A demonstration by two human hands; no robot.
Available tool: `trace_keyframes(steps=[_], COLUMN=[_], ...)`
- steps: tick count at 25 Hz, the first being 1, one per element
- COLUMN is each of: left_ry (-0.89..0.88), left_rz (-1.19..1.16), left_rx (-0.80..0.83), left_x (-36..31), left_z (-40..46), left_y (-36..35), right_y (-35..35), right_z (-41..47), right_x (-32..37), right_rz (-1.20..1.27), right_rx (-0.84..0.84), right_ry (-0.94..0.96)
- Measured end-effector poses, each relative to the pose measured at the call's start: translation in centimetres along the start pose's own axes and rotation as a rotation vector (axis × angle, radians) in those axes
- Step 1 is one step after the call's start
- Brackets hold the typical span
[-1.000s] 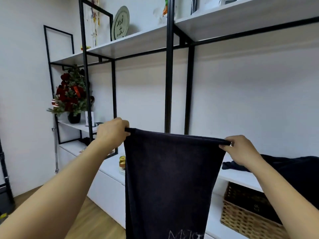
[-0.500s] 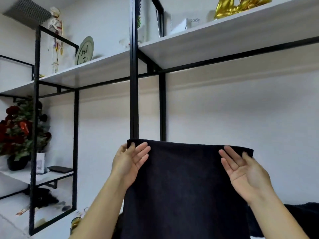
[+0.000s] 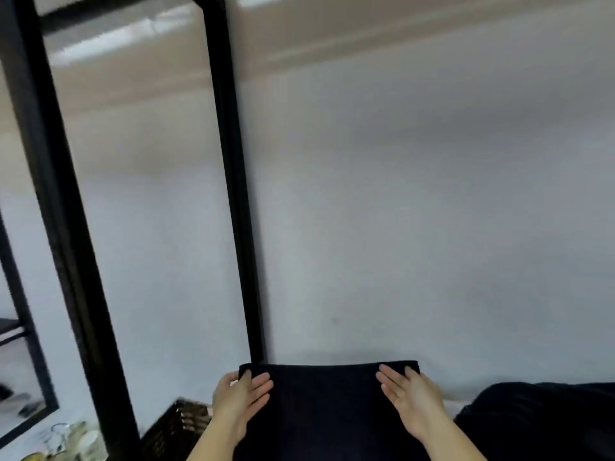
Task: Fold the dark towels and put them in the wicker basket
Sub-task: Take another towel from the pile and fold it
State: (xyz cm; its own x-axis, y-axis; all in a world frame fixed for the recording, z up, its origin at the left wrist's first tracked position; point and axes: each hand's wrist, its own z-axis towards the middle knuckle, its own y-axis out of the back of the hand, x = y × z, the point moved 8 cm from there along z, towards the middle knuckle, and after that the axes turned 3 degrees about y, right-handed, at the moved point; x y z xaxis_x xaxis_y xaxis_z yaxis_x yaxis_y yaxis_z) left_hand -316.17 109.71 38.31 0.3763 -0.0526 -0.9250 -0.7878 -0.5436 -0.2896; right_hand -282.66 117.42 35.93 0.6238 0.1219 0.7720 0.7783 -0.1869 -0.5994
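A dark towel (image 3: 327,407) spreads across the bottom centre, its straight top edge level with my fingertips. My left hand (image 3: 241,399) lies flat on its upper left corner, fingers straight. My right hand (image 3: 407,397) lies flat on the upper right corner in the same way. Only a blurred corner of the wicker basket (image 3: 181,424) shows, low and to the left of my left forearm. A heap of more dark towels (image 3: 539,424) sits at the lower right. The towel's lower part runs out of the frame.
Black metal shelf posts (image 3: 233,181) rise just behind the towel and further left (image 3: 63,227). A pale wall fills the background. Small blurred items (image 3: 66,440) lie on the white shelf at the bottom left.
The view and both hands have dropped. The towel now sits lower, with my hands still flat on its top corners. The basket corner and the towel heap have come into sight.
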Motion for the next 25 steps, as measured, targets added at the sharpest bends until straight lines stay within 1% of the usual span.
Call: trace_keyframes(steps=[3,6,8,11,14,17,19,21,23,25], left_ry=[0.055,0.048,0.037,0.070,0.087,0.113,0.147,0.133,0.092,0.023], left_rz=[0.053,0.137,0.156,0.149,0.140,0.202,0.269,0.351,0.448,0.617], left_rx=[-0.076,-0.098,-0.059,0.026,0.069,0.056,0.072,0.099,0.120,0.125], left_x=[3.4,4.8,4.7,4.6,4.9,4.6,4.9,4.9,4.4,3.9], left_z=[5.3,8.6,10.2,12.5,12.5,12.2,12.0,11.7,11.4,11.0], left_y=[0.5,0.0,-1.0,-1.9,-2.3,-1.5,-0.8,-0.4,-0.4,-0.6], right_y=[0.8,1.3,1.5,1.9,2.2,2.8,3.3,3.9,4.1,4.1], right_z=[3.3,5.6,6.6,7.0,7.3,7.0,6.9,6.6,6.2,6.1], right_x=[-4.1,-5.8,-5.4,-4.8,-4.4,-4.1,-3.8,-3.1,-2.3,-1.7], right_rz=[-0.080,-0.073,-0.052,0.006,-0.022,-0.238,-0.386,-0.593,-0.816,-1.009], right_rx=[-0.078,-0.137,-0.170,-0.236,-0.232,-0.237,-0.182,-0.144,-0.103,-0.063], right_ry=[-0.056,-0.034,-0.041,-0.083,-0.119,-0.208,-0.252,-0.283,-0.243,-0.145])
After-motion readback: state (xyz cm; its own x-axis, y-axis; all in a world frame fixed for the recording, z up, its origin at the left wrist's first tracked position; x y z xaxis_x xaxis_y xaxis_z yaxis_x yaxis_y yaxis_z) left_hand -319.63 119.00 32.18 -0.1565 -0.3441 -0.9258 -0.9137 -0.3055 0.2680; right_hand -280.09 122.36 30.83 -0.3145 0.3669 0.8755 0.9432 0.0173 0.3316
